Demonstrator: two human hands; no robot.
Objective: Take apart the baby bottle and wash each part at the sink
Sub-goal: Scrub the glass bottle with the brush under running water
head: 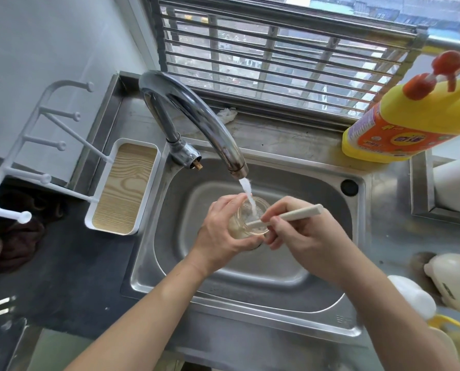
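My left grip (222, 232) clasps the clear bottle (250, 214) under the running tap (196, 116); just beside it, my right grip (303, 236) pinches a cream handle (293, 213) at the bottle's mouth.

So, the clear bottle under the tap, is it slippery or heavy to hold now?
Probably slippery: water from the tap runs into the clear bottle gripped by the left hand. It likely gets heavier as it fills. It looks rigid, keeping its round mouth.

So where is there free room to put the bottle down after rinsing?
The wood-grain tray left of the sink is bare, as is the steel ledge between faucet and yellow detergent bottle. The right counter is crowded with a white piece and a cream piece.
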